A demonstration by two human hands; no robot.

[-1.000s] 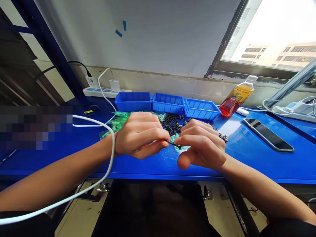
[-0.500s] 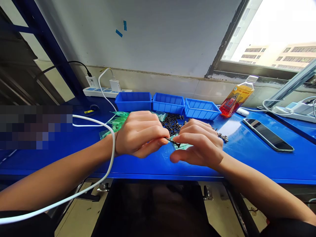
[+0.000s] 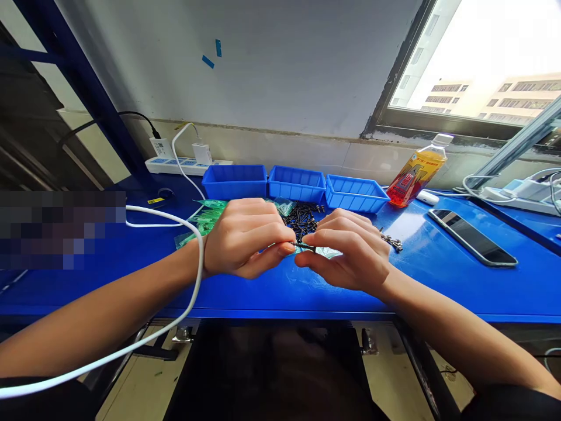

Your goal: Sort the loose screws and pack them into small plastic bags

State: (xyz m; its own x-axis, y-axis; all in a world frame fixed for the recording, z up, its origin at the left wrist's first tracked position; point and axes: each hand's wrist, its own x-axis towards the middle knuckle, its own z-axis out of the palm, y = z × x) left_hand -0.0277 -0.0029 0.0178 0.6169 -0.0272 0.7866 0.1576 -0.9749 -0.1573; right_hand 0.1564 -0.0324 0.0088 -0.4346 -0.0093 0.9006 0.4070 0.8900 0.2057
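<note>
Both hands meet over the blue table (image 3: 438, 280). Left hand (image 3: 245, 237) is curled, its thumb and forefinger pinching a small clear bag (image 3: 326, 252); right hand (image 3: 346, 248) pinches a black screw (image 3: 305, 247) at the bag's mouth. Behind them lie a screw pile (image 3: 302, 215), green bags (image 3: 205, 219) and three blue bins (image 3: 295, 184).

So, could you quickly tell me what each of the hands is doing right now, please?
Left hand: closed, pinching a small green bag.
Right hand: closed, pinching a black screw at the bag.
</note>
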